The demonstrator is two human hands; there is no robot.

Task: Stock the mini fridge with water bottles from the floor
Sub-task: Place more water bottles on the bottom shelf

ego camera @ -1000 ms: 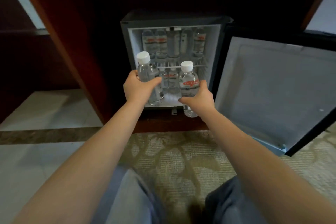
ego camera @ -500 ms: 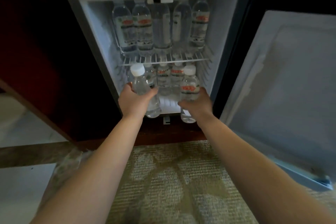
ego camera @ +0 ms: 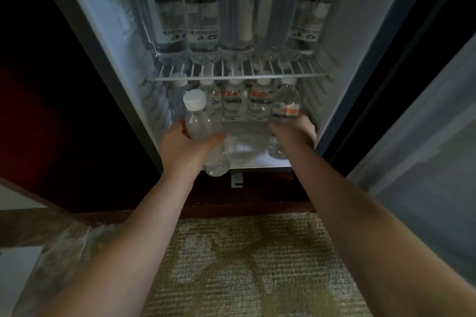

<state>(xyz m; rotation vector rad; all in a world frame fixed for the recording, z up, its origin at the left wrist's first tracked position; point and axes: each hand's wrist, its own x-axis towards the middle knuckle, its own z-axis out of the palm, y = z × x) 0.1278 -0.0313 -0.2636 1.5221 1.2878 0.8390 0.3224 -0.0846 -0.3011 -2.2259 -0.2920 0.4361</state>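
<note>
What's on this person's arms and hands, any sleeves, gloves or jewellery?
Nothing worn shows. The left hand and right hand are bare, no gloves or visible rings. The left forearm and right forearm are uncovered to the frame's edge: no sleeves, watch or bracelet.

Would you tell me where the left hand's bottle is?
Head view: the bottle is at the mini fridge's lower left, below the wire shelf, beside stocked bottles.

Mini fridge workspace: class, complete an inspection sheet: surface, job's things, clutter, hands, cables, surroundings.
Surface: fridge floor, back row of bottles standing on it.
Job's things: left bottle tilted at the front lip; right bottle about upright inside.
Clutter: nothing seen.
Hands: left hand grips left bottle; right hand grips right bottle.
Cables: nothing seen.
Surroundings: wire shelf bearing upper bottles; open door at right; carpet below.
</note>
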